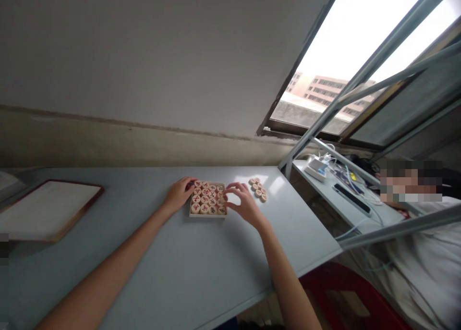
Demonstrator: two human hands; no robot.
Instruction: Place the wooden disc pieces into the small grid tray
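Discs [204, 200] in the box [208, 216] bear red and black characters [195, 207].

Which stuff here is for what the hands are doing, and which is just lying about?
For the job:
- box
- round pieces inside it
- loose round pieces to its right

Just lying about:
- framed white board, left
- long dark object, right

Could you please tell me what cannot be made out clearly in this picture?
All in the head view:
- Bare right hand: it hides part of the right side of the shallow white rectangular box; its grip is unclear.
- Bare left hand: too small to tell what its fingers hold at the box's left side.
- Loose pale round pieces: markings too small to read.
- White rectangular panel with a brown rim: cut off by the left edge.
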